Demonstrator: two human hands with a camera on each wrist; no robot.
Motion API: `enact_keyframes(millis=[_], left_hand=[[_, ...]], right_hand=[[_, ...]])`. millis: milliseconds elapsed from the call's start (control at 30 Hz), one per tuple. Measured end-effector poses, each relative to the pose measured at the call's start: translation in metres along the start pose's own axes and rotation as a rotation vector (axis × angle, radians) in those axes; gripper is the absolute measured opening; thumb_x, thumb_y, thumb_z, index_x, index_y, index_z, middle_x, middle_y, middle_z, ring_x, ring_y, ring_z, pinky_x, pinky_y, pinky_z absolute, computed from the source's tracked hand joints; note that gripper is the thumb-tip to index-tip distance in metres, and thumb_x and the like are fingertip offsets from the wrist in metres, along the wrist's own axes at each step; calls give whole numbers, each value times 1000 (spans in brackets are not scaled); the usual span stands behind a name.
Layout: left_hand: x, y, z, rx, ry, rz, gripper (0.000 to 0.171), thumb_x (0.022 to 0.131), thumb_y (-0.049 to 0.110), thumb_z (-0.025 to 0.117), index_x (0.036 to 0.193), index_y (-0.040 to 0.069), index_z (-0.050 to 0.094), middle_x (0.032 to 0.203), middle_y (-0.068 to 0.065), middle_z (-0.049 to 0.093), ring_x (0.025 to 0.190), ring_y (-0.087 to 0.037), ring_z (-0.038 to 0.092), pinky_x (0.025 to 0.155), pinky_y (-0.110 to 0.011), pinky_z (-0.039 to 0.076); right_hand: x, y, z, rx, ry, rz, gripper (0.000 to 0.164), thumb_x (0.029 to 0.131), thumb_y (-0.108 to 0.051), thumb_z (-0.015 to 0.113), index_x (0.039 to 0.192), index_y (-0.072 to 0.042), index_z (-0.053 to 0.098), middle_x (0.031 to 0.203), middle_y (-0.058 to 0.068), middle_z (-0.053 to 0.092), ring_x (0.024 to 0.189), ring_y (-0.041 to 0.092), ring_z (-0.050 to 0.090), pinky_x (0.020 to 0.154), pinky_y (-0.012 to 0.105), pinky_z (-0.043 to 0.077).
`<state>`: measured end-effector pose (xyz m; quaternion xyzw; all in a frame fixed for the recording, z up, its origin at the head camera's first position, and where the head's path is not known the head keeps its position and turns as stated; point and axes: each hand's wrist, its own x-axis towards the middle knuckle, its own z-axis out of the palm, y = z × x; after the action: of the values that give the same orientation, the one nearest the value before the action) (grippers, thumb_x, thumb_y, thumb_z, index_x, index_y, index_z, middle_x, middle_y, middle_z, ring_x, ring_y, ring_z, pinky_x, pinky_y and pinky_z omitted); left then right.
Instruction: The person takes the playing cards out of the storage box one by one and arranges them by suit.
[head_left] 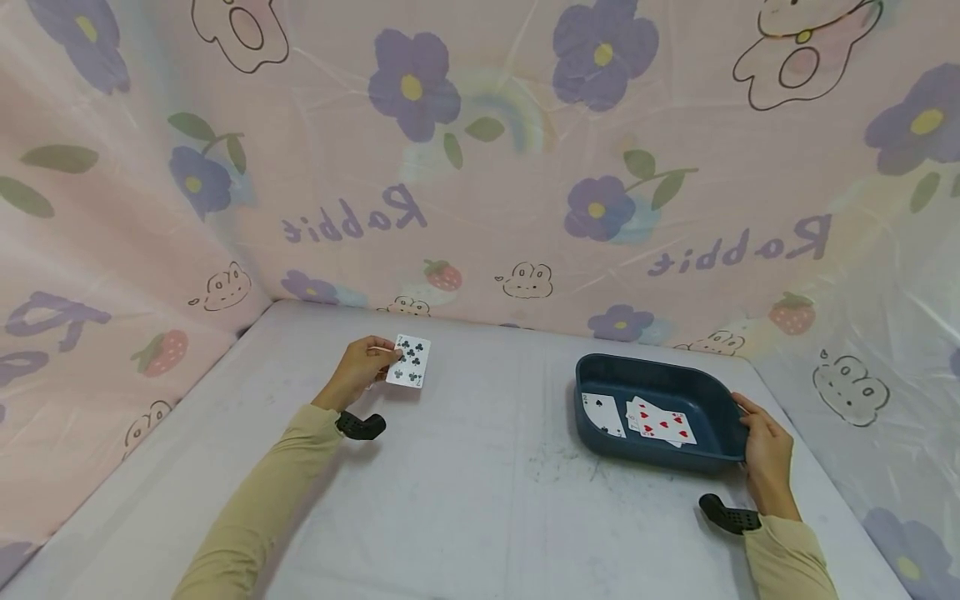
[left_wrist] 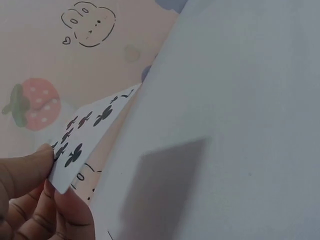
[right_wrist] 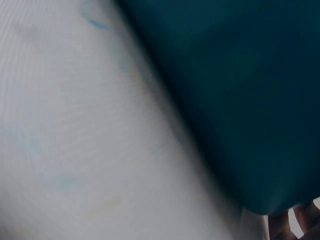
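White table (head_left: 465,517), far pink sheet (head_left: 487,200), mirrored "Rabbit" (head_left: 741,247); left hand (head_left: 362,367) pinches white clubs card (head_left: 415,368), right hand (head_left: 768,447) grips blue tray (head_left: 693,385)

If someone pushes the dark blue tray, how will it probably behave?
The tray would probably slide rather than tip, being wide and low. It seems stiff, showing no bend beside the right hand. The loose cards inside may shift.

The card (head_left: 417,363) I pinch looks like smooth paper; the tray (head_left: 643,452) I grip, like smooth plastic with a soft sheen. My sleeve (head_left: 258,492) is matt cloth, the printed sheeting (head_left: 480,208) creased, slightly glossy plastic, the tabletop (head_left: 465,500) matt.
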<state>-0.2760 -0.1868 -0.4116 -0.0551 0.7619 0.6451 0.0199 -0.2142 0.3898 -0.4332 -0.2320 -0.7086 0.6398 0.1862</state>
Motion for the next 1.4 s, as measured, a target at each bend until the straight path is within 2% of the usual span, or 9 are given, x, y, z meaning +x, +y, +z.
enact_keyframes(millis=[200,500,700,867,1033,1233,1400], left_hand=[[4,-7,-2,56,6,23,26,93,11,66,110,-4,55,78,-4,61,58,-10,48,52,-24,38],[7,-14,-3,275,72,58,25,91,14,69,107,-4,60,79,-5,64,62,-11,54,55,-24,43],[7,-18,-1,350,109,103,22,88,12,71,101,-5,64,82,-10,68,66,-15,59,57,-25,45],[4,-15,1,389,130,139,17,86,10,73,92,-3,65,78,-10,67,70,-21,60,64,-31,46],[7,-17,2,444,146,121,18,85,10,73,94,-3,65,83,-12,66,78,-26,62,71,-36,48],[10,-20,4,511,144,107,20,86,12,73,95,-3,64,85,-12,63,81,-26,58,69,-36,46],[11,-20,4,506,137,99,20,86,12,74,95,-3,64,88,-15,63,84,-29,58,73,-40,47]], right_hand=[[1,-1,0,6,-1,11,46,98,-11,35,139,-13,55,141,-5,49,126,8,41,93,12,35],[2,-2,-1,-50,-21,0,47,99,-12,34,142,-13,51,147,-4,43,132,7,34,104,19,26],[0,-2,-1,-41,-13,6,46,99,-12,34,141,-13,52,147,-3,44,131,9,36,98,14,30],[-2,-2,-1,-40,-13,5,46,98,-12,34,141,-13,52,147,-2,42,131,10,36,95,12,31],[-2,-2,-1,-38,-21,-1,46,99,-13,34,142,-13,52,148,-1,42,132,10,36,96,12,31],[-2,-1,-1,-43,-29,3,47,99,-14,33,142,-15,51,149,-1,40,133,11,35,101,17,29],[-1,-2,-1,-35,-31,8,47,99,-14,33,143,-15,50,150,-2,40,133,11,35,102,18,29]])
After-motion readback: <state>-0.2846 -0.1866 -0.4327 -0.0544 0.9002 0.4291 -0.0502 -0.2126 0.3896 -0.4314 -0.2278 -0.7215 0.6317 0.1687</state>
